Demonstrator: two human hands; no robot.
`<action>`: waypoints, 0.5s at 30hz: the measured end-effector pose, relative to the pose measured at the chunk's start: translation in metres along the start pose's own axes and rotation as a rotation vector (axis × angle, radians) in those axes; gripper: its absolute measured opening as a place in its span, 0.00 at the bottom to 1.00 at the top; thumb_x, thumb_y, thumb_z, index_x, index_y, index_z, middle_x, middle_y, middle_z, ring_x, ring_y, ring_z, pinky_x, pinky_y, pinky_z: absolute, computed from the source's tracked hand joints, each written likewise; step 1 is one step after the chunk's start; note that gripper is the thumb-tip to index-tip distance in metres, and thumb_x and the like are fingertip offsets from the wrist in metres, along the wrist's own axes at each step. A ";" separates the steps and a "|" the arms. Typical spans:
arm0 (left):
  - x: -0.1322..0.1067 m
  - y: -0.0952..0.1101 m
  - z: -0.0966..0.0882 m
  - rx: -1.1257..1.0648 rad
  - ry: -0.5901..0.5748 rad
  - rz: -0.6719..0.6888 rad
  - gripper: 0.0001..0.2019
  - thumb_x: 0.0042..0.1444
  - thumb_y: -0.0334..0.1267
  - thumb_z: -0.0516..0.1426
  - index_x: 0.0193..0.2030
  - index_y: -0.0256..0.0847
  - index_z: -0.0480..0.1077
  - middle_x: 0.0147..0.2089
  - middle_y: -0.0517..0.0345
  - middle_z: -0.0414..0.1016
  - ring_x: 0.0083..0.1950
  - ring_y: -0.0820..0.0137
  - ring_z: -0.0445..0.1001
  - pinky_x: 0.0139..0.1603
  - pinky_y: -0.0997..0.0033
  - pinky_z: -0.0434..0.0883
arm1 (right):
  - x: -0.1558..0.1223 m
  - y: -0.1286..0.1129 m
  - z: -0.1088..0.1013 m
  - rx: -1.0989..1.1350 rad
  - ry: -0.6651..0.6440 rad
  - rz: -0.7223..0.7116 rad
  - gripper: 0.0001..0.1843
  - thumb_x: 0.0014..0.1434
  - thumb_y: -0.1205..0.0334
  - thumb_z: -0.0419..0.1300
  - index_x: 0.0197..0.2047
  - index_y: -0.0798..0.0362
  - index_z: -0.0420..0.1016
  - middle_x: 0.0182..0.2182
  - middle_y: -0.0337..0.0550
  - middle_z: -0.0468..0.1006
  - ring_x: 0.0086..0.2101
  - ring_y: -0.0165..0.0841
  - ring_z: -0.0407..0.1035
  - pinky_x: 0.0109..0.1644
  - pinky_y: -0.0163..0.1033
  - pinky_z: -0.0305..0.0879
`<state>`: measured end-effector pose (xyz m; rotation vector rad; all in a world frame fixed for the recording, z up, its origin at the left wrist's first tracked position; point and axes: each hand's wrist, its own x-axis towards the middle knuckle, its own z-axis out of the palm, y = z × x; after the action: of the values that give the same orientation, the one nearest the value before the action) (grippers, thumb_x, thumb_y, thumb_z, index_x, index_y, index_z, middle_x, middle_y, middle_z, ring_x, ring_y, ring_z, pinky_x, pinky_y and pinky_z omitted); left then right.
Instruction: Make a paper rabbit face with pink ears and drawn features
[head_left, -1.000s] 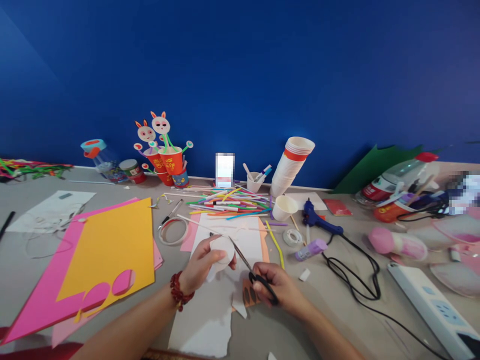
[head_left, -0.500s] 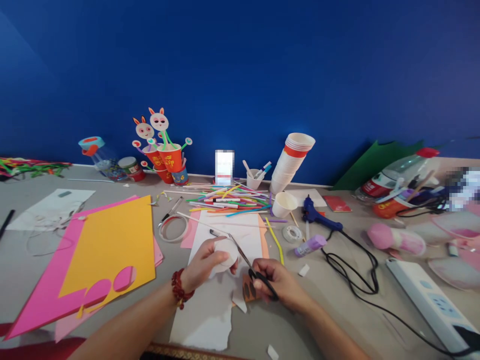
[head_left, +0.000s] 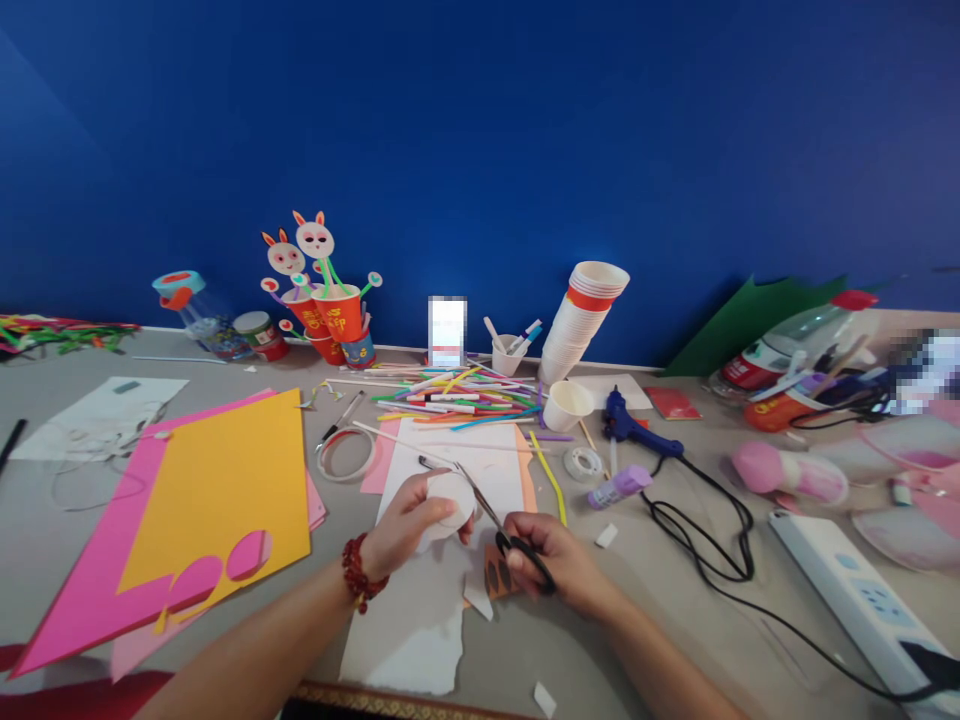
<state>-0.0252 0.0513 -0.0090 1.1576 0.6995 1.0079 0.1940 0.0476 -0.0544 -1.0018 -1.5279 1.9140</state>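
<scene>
Left fingers: I saw the left hand (head_left: 409,520) pinching a round white paper disc (head_left: 454,489) above the tabletop (head_left: 506,650), towards its near edge.
Right fingers: I watched the right hand (head_left: 555,560) wrapped around black-handled metal scissors (head_left: 491,517), blades at the disc's rim; contact I couldn't tell.
Underneath: a torn-edged white paper sheet (head_left: 409,645) reached almost to the near edge.
Left side: a rectangular yellow card (head_left: 225,480) overlapped a bright pink one (head_left: 86,605).
Far edge: white paper cups (head_left: 574,330) leaned in a stack.
</scene>
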 end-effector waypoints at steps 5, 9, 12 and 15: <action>-0.001 -0.001 -0.002 -0.021 0.016 -0.016 0.11 0.55 0.41 0.57 0.29 0.34 0.73 0.27 0.53 0.74 0.28 0.69 0.71 0.34 0.71 0.69 | 0.001 -0.001 -0.001 -0.007 -0.009 -0.021 0.32 0.46 0.30 0.65 0.25 0.51 0.60 0.12 0.30 0.64 0.14 0.22 0.51 0.19 0.31 0.43; -0.002 -0.003 -0.004 -0.026 0.029 -0.032 0.11 0.54 0.40 0.58 0.29 0.33 0.73 0.27 0.52 0.74 0.29 0.69 0.72 0.34 0.71 0.69 | 0.000 -0.003 -0.002 -0.019 -0.006 -0.016 0.32 0.46 0.30 0.65 0.25 0.52 0.61 0.12 0.30 0.64 0.15 0.22 0.52 0.20 0.31 0.44; -0.003 -0.005 -0.005 -0.053 0.051 -0.054 0.10 0.53 0.41 0.59 0.30 0.33 0.73 0.28 0.53 0.74 0.29 0.69 0.73 0.33 0.72 0.69 | 0.000 -0.003 -0.003 -0.015 -0.014 -0.022 0.32 0.46 0.31 0.65 0.25 0.52 0.60 0.12 0.29 0.64 0.15 0.22 0.52 0.20 0.30 0.43; -0.004 -0.006 -0.006 -0.070 0.067 -0.065 0.10 0.53 0.40 0.59 0.31 0.34 0.73 0.28 0.54 0.74 0.29 0.69 0.73 0.33 0.72 0.69 | 0.000 -0.003 -0.003 -0.016 -0.012 -0.024 0.32 0.46 0.31 0.65 0.25 0.51 0.60 0.12 0.29 0.63 0.15 0.22 0.52 0.19 0.30 0.43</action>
<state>-0.0303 0.0495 -0.0162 1.0381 0.7454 1.0119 0.1961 0.0506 -0.0521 -0.9761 -1.5576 1.8972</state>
